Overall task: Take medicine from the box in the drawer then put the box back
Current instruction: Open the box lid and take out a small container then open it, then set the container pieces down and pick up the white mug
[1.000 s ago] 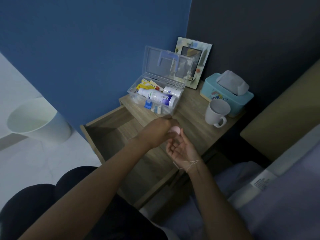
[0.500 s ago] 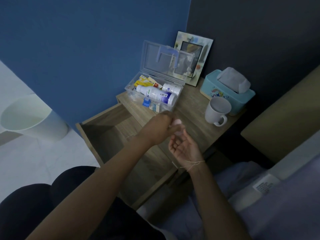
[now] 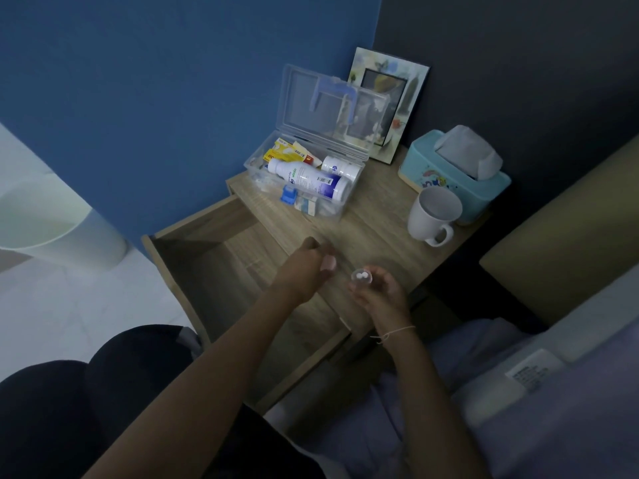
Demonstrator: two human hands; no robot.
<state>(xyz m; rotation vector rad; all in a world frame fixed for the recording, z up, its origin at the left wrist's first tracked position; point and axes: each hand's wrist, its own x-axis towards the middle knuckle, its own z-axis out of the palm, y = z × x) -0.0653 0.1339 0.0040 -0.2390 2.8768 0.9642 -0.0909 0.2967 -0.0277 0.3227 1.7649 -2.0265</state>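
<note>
The clear plastic medicine box (image 3: 328, 214) stands open on the wooden nightstand (image 3: 377, 236), its lid (image 3: 311, 105) upright. A big white bottle (image 3: 307, 181), a small white bottle (image 3: 340, 167) and yellow packets lie inside it. The drawer (image 3: 207, 257) below is pulled out and holds nothing I can see. My left hand (image 3: 304, 267) is closed on a small pink object (image 3: 327, 263) above the drawer's right edge. My right hand (image 3: 380, 295) holds a small clear round cup (image 3: 361, 276) with two white pills in it.
A white mug (image 3: 434, 216) and a teal tissue box (image 3: 446, 181) stand on the nightstand's right side, a photo frame (image 3: 390, 98) leans at the back. A pale bin (image 3: 69, 236) sits on the floor at left. Bedding (image 3: 518, 409) lies to my right.
My hands, which were touching over the drawer, have drawn apart. The clear cup with pills now shows in my right hand; the left hand has shifted left with the pink object.
</note>
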